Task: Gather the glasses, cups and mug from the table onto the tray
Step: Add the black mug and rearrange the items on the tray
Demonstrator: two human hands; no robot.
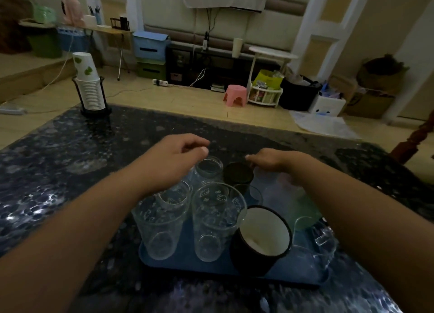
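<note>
Dark table point(70, 153): blue tray point(211, 268) w/ glasses, mug point(260, 237); both hands' fingers loosely curled, holding nothing.

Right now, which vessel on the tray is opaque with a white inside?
The black mug at the tray's near right; its neighbours, like the printed glass, are clear.

We see a dim room: pale wood floor point(187, 99), a pink stool point(235, 95), a round white side table point(272, 52), padded beige wall point(277, 23).
</note>
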